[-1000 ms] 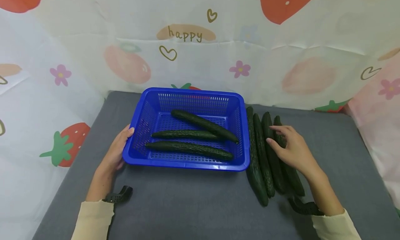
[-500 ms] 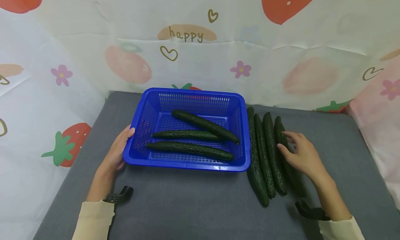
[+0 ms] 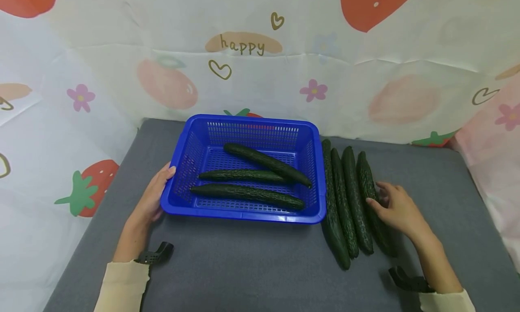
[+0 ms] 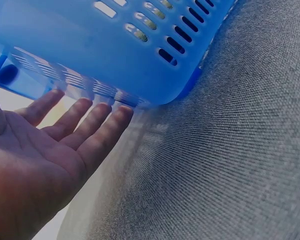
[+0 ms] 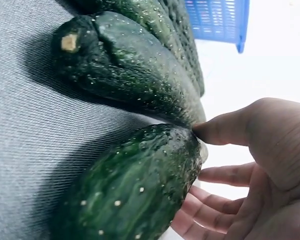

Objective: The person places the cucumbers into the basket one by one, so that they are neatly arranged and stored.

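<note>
Right of the blue basket (image 3: 243, 216), apart from its rim, the outermost cucumber (image 3: 378, 224) lies on gray woven cloth (image 3: 252, 267), long and rounded, its dark green skin glossy, bumpy and pale-specked. The right hand (image 3: 400, 210) has hold of it in a partly closed grasp, thumb on the side nearer the basket, fingers bent on the opposite side. Its long axis runs front to back at a slant: the far end leans toward the basket, the near end points toward the person and away from the basket. Three neighbouring cucumbers (image 3: 343, 203) lie roughly alongside, between it and the basket, and the gap beside the outermost one widens toward the near ends.

Smooth plastic with slotted walls forms the basket, a flared rectangle. The left hand (image 3: 154, 194) grips its left rim, thumb over the edge, fingers nearly straight against the outer wall. Inside are three ridged cucumbers (image 3: 245, 196), two lengthwise, one diagonal. Cloth stretches in front of the basket and right of the outermost cucumber; behind the basket hangs a creased, printed fabric backdrop (image 3: 252, 86).
</note>
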Tool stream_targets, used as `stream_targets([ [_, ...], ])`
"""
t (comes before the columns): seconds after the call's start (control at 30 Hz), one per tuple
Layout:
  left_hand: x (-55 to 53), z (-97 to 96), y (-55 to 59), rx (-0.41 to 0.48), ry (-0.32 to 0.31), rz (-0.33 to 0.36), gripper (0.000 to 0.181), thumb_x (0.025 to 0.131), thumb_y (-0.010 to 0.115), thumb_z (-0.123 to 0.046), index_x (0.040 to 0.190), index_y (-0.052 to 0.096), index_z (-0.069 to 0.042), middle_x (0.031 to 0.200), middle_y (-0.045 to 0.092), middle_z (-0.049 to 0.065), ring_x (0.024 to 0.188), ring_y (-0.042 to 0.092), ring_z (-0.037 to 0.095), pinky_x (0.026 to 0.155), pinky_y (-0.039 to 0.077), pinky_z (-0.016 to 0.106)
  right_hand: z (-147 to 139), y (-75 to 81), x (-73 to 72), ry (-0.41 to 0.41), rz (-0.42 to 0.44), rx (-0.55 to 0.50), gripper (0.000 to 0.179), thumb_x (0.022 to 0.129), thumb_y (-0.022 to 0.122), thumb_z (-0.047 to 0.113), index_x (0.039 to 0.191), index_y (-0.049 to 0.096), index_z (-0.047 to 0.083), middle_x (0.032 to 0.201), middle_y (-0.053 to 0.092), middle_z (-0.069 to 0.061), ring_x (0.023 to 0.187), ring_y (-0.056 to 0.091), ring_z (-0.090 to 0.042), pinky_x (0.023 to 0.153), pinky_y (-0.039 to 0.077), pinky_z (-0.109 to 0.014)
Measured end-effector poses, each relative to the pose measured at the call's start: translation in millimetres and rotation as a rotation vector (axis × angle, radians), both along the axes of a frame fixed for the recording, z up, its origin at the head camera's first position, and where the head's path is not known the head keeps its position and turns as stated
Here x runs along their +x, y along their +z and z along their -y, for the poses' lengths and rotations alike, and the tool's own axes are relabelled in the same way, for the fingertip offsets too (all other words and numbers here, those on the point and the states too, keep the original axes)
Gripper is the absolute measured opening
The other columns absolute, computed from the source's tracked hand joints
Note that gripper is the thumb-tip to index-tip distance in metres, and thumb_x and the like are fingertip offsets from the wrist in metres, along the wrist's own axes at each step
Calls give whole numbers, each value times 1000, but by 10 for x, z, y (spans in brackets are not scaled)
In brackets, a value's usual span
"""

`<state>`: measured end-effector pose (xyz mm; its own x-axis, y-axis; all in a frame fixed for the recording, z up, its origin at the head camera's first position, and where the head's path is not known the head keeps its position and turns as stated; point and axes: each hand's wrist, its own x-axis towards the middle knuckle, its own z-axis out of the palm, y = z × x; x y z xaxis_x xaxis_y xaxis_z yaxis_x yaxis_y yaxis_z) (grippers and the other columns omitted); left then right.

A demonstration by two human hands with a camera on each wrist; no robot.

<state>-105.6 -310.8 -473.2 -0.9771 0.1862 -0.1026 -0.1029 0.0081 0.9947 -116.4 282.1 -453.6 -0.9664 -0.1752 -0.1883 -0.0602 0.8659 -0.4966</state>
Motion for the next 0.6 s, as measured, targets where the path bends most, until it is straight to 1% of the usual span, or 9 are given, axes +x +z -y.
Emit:
stream_targets([
  [0.13, -1, -12, 11, 4, 4, 6, 68, 116, 33, -45, 167, 18, -2, 138, 59, -2, 120, 66, 8, 93, 60, 26, -6, -27, -2, 11, 8, 6, 69, 108, 62, 32, 154, 39, -14, 133, 56, -43, 110, 62, -51, 84, 52, -64],
  [0.2, 2, -18, 18, -1, 7, 12, 69, 115, 33, -46, 167, 18, -3, 141, 57, 1, 121, 66, 8, 94, 60, 26, 9, -35, -6, 9, 24, 14, 71, 107, 62, 34, 155, 39, -12, 134, 58, -42, 112, 64, -52, 86, 53, -64],
  [0.3, 3, -21, 20, -22, 12, 21, 70, 115, 33, -49, 168, 17, -5, 149, 51, 13, 122, 65, 8, 95, 59, 25, 33, -28, -20, -11, 56, 35, 74, 106, 63, 39, 155, 39, -11, 137, 59, -42, 116, 64, -54, 87, 53, -66],
  [0.37, -9, -18, 32, -35, 11, 21, 71, 115, 32, -50, 168, 17, -6, 154, 44, 22, 123, 64, 8, 95, 59, 25, 58, -8, -42, -27, 80, 53, 75, 105, 64, 41, 155, 39, -10, 138, 60, -40, 120, 63, -55, 89, 53, -67],
  [0.47, -7, -7, 24, -28, 8, 19, 70, 115, 32, -49, 168, 17, -5, 150, 51, 17, 121, 65, 8, 94, 59, 25, 74, 23, -82, -38, 110, 79, 76, 103, 65, 39, 154, 40, -11, 138, 61, -39, 119, 63, -55, 89, 53, -67],
  [0.6, -1, 14, 6, -3, -1, 3, 66, 116, 31, -45, 165, 21, -3, 134, 61, -2, 115, 67, 9, 91, 61, 27, 106, 64, -140, -43, 156, 96, 77, 102, 65, 37, 154, 38, -13, 140, 59, -40, 116, 64, -56, 86, 54, -65],
])
